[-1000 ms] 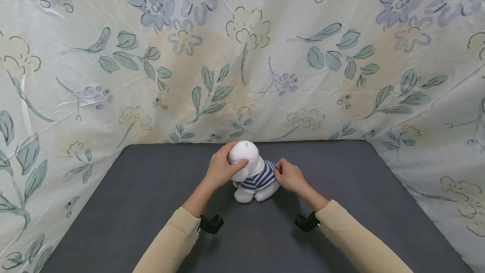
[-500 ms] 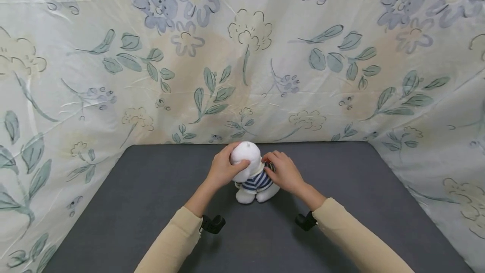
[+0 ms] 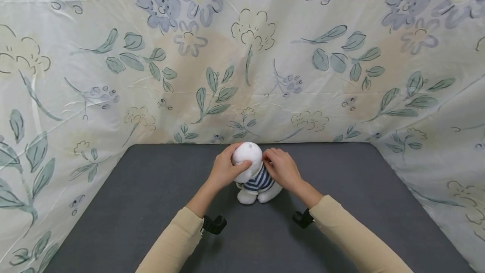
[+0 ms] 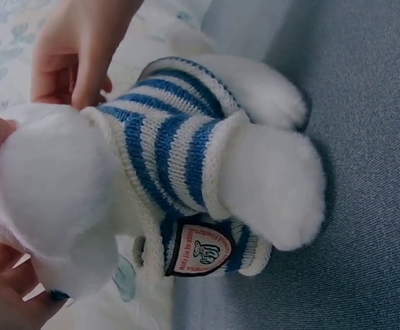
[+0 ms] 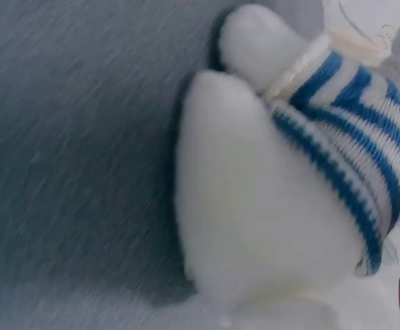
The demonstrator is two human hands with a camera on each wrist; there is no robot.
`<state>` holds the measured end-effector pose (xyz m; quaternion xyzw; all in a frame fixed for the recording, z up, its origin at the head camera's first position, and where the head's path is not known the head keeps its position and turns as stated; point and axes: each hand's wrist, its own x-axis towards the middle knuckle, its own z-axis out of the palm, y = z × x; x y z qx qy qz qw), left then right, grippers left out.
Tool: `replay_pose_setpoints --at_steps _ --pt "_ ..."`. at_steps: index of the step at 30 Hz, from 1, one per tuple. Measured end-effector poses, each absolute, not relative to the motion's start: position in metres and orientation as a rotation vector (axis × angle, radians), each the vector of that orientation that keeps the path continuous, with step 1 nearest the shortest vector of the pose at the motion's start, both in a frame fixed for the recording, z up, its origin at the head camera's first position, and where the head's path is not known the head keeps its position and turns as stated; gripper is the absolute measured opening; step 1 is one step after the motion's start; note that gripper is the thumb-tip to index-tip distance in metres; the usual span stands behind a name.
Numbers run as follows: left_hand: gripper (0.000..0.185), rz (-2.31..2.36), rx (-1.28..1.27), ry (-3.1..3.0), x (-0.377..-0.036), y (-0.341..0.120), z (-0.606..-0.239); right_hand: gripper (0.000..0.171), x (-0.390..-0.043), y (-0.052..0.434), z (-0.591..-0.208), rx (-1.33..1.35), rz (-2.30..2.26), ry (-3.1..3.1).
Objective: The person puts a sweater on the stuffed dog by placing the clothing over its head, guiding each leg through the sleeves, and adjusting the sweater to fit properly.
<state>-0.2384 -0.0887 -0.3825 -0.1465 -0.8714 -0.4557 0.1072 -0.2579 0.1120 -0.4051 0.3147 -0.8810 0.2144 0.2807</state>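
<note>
A white plush animal [image 3: 248, 151] sits on the grey table, dressed in a blue-and-white striped knitted sweater [image 4: 172, 148]. My left hand [image 3: 221, 172] grips its round head from the left, with the thumb across the near side. Behind the neck, my right hand [image 3: 282, 169] has its fingers curled at the sweater's collar and appears to pinch the knit there; its fingertips are partly hidden. In the left wrist view a shield-shaped patch [image 4: 203, 247] shows on the sweater's chest. The right wrist view shows the plush animal's white rear [image 5: 248, 199] below the sweater's hem.
The dark grey table [image 3: 159, 205] extends around the toy to rounded far corners. A flower-patterned cloth [image 3: 170, 70] hangs behind the table and along its sides. Each wrist wears a black camera mount [image 3: 214, 225].
My right hand has gone from the sweater's back hem up to the collar behind the neck. My left hand keeps its grip on the head, and the plush animal stays in place.
</note>
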Motion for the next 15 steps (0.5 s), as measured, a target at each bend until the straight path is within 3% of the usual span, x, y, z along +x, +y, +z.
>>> replay_pose_setpoints --at_steps 15 --pt "0.058 -1.358 -0.473 -2.585 -0.239 -0.094 -0.38 0.011 -0.247 0.102 -0.401 0.634 0.862 -2.577"
